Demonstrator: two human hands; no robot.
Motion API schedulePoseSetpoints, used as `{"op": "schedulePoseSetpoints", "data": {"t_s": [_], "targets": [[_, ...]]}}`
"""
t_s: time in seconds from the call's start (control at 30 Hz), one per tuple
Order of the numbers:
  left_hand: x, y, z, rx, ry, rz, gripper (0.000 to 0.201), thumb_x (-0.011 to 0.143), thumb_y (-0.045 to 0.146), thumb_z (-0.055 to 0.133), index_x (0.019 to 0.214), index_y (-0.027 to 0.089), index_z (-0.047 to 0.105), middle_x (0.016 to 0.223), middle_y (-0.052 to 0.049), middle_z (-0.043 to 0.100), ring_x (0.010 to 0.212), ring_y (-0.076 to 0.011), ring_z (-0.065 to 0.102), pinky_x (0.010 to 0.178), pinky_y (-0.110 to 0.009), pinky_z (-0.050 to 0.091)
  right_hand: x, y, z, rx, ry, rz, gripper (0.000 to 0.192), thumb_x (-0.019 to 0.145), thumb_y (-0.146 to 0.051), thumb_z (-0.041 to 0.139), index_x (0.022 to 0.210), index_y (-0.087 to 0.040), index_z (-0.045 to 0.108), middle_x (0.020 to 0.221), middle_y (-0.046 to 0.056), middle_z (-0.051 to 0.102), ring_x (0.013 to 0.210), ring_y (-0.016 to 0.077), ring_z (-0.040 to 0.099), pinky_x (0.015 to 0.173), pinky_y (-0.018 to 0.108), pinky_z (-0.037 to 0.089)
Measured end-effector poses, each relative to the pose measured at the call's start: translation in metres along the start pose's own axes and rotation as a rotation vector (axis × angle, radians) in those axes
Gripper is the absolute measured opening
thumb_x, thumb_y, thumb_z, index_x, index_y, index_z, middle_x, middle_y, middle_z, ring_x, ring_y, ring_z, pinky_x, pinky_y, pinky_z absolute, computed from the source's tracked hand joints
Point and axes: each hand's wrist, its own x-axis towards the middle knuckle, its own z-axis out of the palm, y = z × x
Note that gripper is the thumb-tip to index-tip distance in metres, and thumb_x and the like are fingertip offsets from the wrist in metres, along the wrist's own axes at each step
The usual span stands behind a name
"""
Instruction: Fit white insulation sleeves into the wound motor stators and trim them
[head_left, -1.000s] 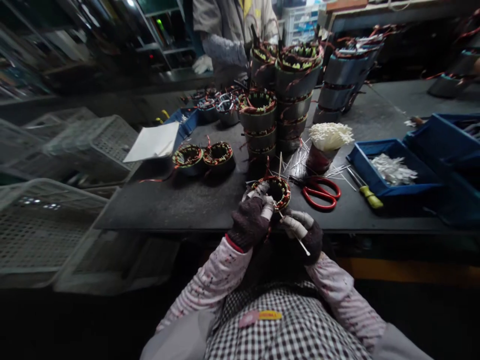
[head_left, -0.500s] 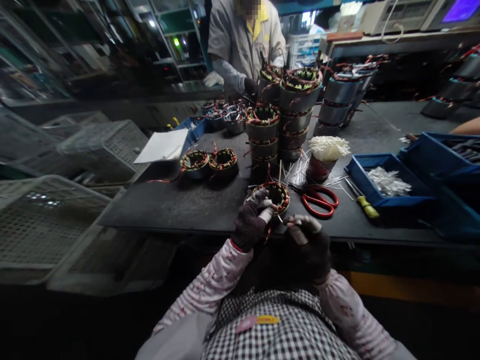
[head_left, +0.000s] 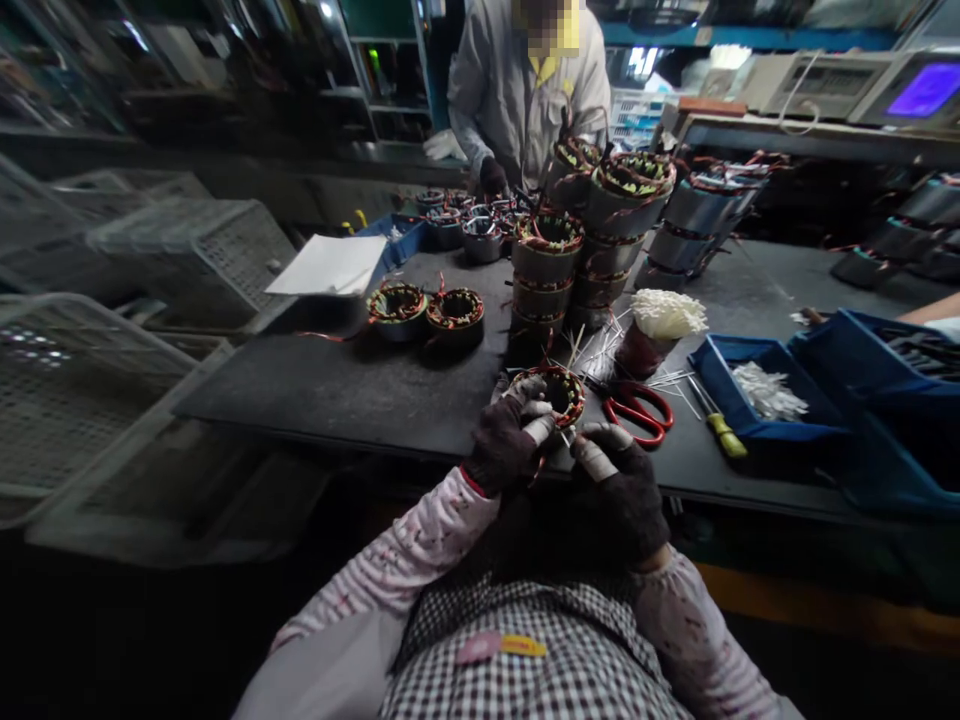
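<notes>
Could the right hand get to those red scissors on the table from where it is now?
Probably yes. The red scissors lie flat on the table just beyond the right hand, with nothing between them. But that hand and the left hand are both busy at the wire-wound ring, so it would have to let go first.

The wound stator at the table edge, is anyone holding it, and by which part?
Yes. The left hand grips the wound stator by its near left rim. The right hand pinches at its near edge; whether it holds anything cannot be told.
</notes>
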Motion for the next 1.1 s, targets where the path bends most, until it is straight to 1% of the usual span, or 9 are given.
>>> {"op": "schedulePoseSetpoints", "data": {"t_s": [0.07, 0.13, 0.27, 0.43, 0.6, 0.7, 0.8, 0.9, 1.1], "targets": [[-0.002, -0.003, 0.002, -0.136, 0.023, -0.055, 0.043, 0.086, 0.026, 0.077, 0.128, 0.016, 0.072, 0.11, -0.01, 0.084, 0.095, -0.0248, 0.082, 0.089, -0.042, 0.07, 0.005, -0.005, 0.002, 0.047, 0.004, 0.018, 0.033, 0.085, -0.051, 0.084, 0.098, -0.021, 0.079, 0.095, 0.006, 0.08, 0.088, 0.024, 0.072, 0.086, 0.039, 0.059], [-0.005, -0.004, 0.004, -0.169, 0.037, -0.036, 0.045, 0.084, 0.024, 0.078, 0.127, 0.014, 0.073, 0.113, -0.012, 0.083, 0.096, -0.0245, 0.082, 0.091, -0.041, 0.07, 0.011, -0.011, 0.005, 0.048, -0.032, -0.003, 0.032, 0.083, -0.05, 0.085, 0.096, -0.021, 0.08, 0.095, 0.005, 0.08, 0.087, 0.0232, 0.071, 0.087, 0.039, 0.059], [-0.007, -0.002, 0.003, -0.094, 0.047, 0.01, 0.042, 0.085, 0.021, 0.078, 0.127, 0.016, 0.075, 0.106, -0.011, 0.084, 0.105, -0.0259, 0.081, 0.104, -0.046, 0.066, 0.02, -0.02, 0.01, -0.01, -0.084, -0.034, 0.029, 0.084, -0.049, 0.084, 0.093, -0.022, 0.08, 0.091, 0.004, 0.08, 0.086, 0.0222, 0.071, 0.085, 0.038, 0.059], [-0.007, 0.0, 0.003, 0.047, 0.094, 0.098, 0.024, 0.086, 0.019, 0.079, 0.11, 0.022, 0.08, 0.111, -0.008, 0.085, 0.118, -0.0277, 0.078, 0.119, -0.054, 0.057, 0.03, -0.017, 0.014, -0.104, -0.095, -0.017, 0.031, 0.08, -0.052, 0.083, 0.087, -0.022, 0.079, 0.085, 0.005, 0.079, 0.082, 0.0236, 0.07, 0.081, 0.039, 0.059], [-0.006, 0.003, 0.003, 0.027, 0.085, 0.046, 0.041, 0.084, 0.016, 0.079, 0.125, 0.022, 0.077, 0.101, -0.005, 0.085, 0.111, -0.0262, 0.079, 0.116, -0.052, 0.059, 0.035, -0.008, 0.01, -0.294, -0.146, -0.046, 0.028, 0.086, -0.05, 0.076, 0.091, -0.022, 0.081, 0.089, 0.006, 0.08, 0.087, 0.0263, 0.073, 0.087, 0.043, 0.058], [-0.003, 0.008, 0.002, 0.032, 0.087, 0.036, 0.042, 0.083, 0.016, 0.078, 0.125, 0.021, 0.077, 0.101, -0.005, 0.084, 0.103, -0.0249, 0.079, 0.111, -0.049, 0.062, 0.033, -0.005, 0.004, -0.395, -0.172, -0.18, 0.022, 0.094, -0.045, 0.071, 0.095, -0.024, 0.08, 0.094, 0.006, 0.081, 0.092, 0.0276, 0.075, 0.089, 0.044, 0.058], [0.0, 0.012, 0.001, 0.022, 0.075, 0.019, 0.046, 0.081, 0.014, 0.078, 0.126, 0.021, 0.077, 0.1, -0.005, 0.084, 0.095, -0.0239, 0.08, 0.105, -0.047, 0.065, 0.034, -0.005, -0.001, -0.49, -0.127, -0.428, 0.019, 0.099, -0.041, 0.069, 0.104, -0.026, 0.08, 0.104, 0.008, 0.08, 0.1, 0.0273, 0.075, 0.094, 0.044, 0.058], [0.002, 0.015, 0.0, 0.0, 0.067, -0.013, 0.047, 0.079, 0.015, 0.077, 0.126, 0.02, 0.076, 0.1, -0.005, 0.084, 0.09, -0.0229, 0.08, 0.097, -0.042, 0.068, 0.044, -0.005, -0.002, -0.565, -0.147, -0.605, 0.017, 0.102, -0.034, 0.068, 0.107, -0.026, 0.081, 0.108, 0.009, 0.078, 0.1, 0.025, 0.074, 0.09, 0.04, 0.059], [0.002, 0.01, -0.004, 0.031, 0.062, -0.069, 0.052, 0.08, 0.026, 0.076, 0.131, 0.019, 0.072, 0.103, -0.007, 0.085, 0.095, -0.027, 0.082, 0.091, -0.041, 0.069, 0.071, -0.002, -0.003, -0.552, -0.305, -0.723, 0.016, 0.103, -0.026, 0.068, 0.115, -0.023, 0.078, 0.116, 0.01, 0.077, 0.108, 0.0227, 0.072, 0.096, 0.037, 0.059]]}}
